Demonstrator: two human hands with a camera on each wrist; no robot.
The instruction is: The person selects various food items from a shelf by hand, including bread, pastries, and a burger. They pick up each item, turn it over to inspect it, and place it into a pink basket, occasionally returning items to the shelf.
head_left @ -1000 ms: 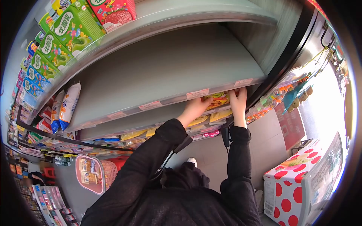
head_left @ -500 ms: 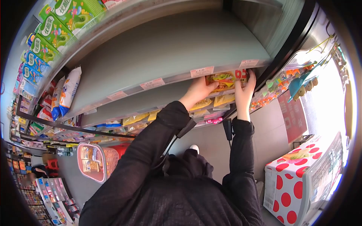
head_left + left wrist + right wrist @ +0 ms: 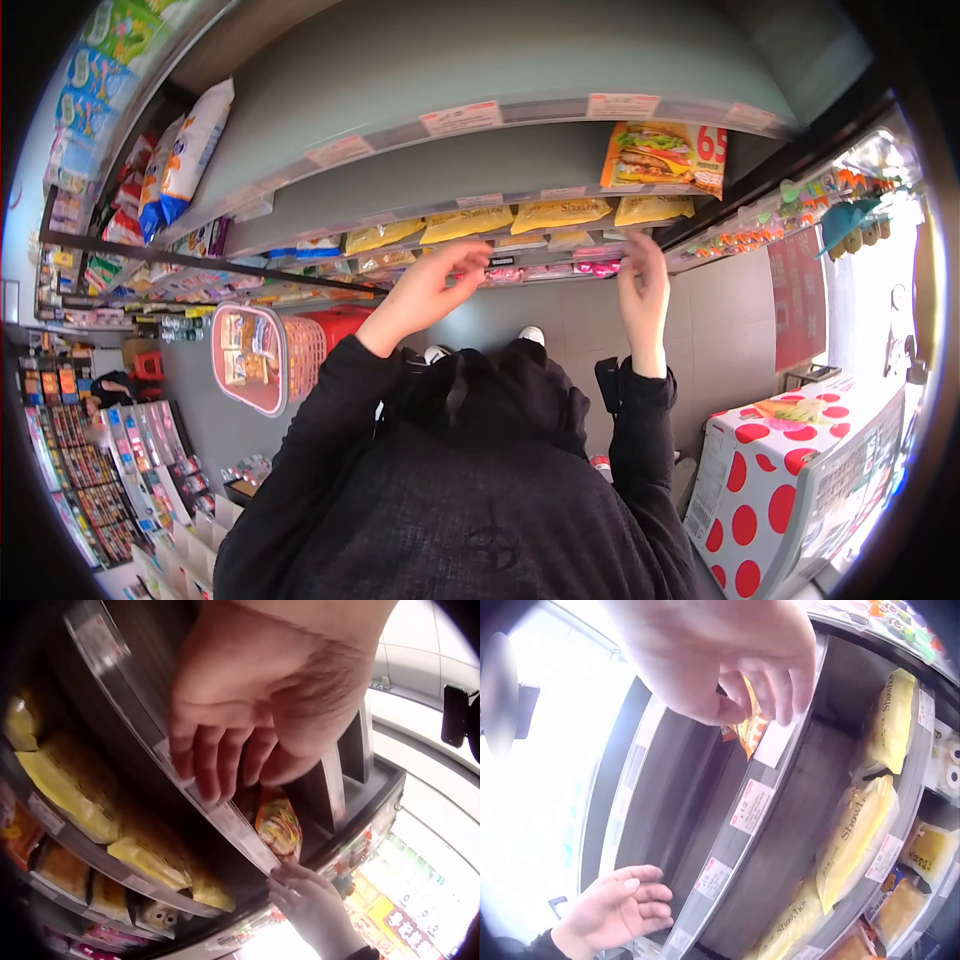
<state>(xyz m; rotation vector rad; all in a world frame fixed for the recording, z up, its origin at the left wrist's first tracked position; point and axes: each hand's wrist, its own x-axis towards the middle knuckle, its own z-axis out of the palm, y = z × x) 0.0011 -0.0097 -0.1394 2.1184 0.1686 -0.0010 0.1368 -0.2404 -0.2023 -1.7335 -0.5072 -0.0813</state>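
An orange packet point(image 3: 662, 158) with a burger picture and a red "65" stands upright at the right end of a shelf, just below the big grey shelf. My left hand point(image 3: 428, 292) hovers in front of the lower shelves, fingers loosely bent and holding nothing. To the right, my right hand point(image 3: 645, 288) hangs below the packet, apart from it, its fingers loose and slightly blurred. In the left wrist view the packet point(image 3: 279, 825) shows beyond my left palm. The right wrist view has it partly hidden behind my right fingers point(image 3: 781, 694).
Yellow bread bags point(image 3: 562, 213) line the shelf below the packet. White-and-blue bags point(image 3: 192, 150) lean at the left end of the grey shelf point(image 3: 400, 75). A pink basket point(image 3: 290, 355) with packets stands on the floor at left, a red-dotted white freezer point(image 3: 745, 500) at lower right.
Both hands have let go of the burger-picture packet and drawn back toward the body, leaving it on the shelf. The head view has shifted, showing more of the lower shelves and floor.
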